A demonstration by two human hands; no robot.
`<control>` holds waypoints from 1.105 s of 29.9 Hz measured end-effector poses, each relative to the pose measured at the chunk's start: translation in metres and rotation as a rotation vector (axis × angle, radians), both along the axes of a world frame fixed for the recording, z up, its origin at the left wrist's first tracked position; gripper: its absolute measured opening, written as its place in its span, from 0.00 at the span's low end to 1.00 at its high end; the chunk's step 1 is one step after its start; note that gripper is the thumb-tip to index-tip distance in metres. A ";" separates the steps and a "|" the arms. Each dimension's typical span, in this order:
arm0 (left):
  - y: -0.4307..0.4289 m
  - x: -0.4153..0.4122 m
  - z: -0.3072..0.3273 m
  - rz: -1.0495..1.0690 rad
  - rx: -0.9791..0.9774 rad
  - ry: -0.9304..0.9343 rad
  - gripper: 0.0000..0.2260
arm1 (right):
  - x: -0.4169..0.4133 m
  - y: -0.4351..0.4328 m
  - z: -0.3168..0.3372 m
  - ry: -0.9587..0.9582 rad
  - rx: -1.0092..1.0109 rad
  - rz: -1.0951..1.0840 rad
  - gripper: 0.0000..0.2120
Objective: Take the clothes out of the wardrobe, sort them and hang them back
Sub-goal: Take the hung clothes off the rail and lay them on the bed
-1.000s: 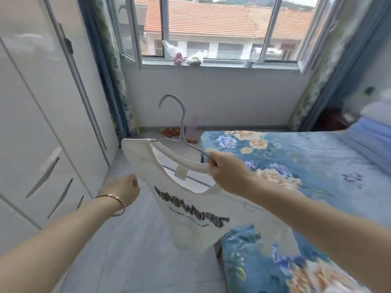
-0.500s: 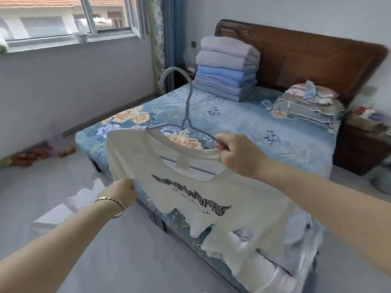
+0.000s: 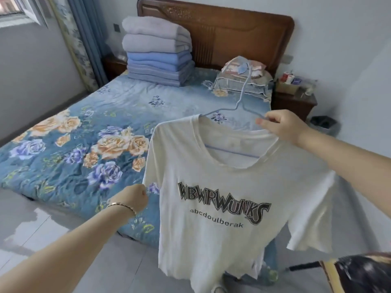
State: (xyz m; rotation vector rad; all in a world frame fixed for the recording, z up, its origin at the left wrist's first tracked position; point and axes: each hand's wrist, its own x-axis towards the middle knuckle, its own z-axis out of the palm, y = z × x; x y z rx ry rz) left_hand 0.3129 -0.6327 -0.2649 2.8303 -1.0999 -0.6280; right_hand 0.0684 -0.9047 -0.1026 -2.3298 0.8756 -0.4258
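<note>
A white T-shirt (image 3: 222, 187) with black lettering hangs on a thin pale-blue wire hanger (image 3: 240, 102) over the foot corner of the bed. My right hand (image 3: 281, 125) pinches the hanger's right shoulder together with the shirt's collar. My left hand (image 3: 135, 197), with a bracelet on its wrist, grips the edge of the shirt's left sleeve. The shirt's front faces me and its hem hangs free above the floor. The wardrobe is out of view.
The bed (image 3: 84, 144) with a blue floral cover fills the left and middle. Folded blankets (image 3: 157, 51) are stacked by the wooden headboard (image 3: 222, 32), with a pillow (image 3: 241, 79) beside them. A nightstand (image 3: 294, 102) and dark bin (image 3: 323, 123) stand at right. Grey tiled floor (image 3: 53, 240) lies below.
My view has swung right from the window and wardrobe to the bed. The shirt has moved right and now hangs flatter, its front toward me; both hands keep their hold.
</note>
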 end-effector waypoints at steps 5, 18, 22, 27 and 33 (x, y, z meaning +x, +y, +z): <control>-0.069 -0.005 -0.025 0.014 0.103 0.039 0.09 | -0.003 -0.098 -0.076 0.077 -0.035 -0.145 0.18; -0.316 0.002 -0.154 0.158 0.170 0.182 0.12 | 0.059 -0.339 -0.346 0.108 0.132 -0.472 0.11; -0.360 0.015 -0.216 0.161 0.227 0.169 0.09 | 0.075 -0.382 -0.416 0.193 0.061 -0.440 0.10; -0.388 0.032 -0.278 0.125 0.317 0.168 0.09 | 0.088 -0.415 -0.491 0.451 0.044 -0.466 0.12; -0.401 0.050 -0.306 0.160 0.302 0.196 0.08 | 0.105 -0.424 -0.524 0.723 0.198 -0.570 0.15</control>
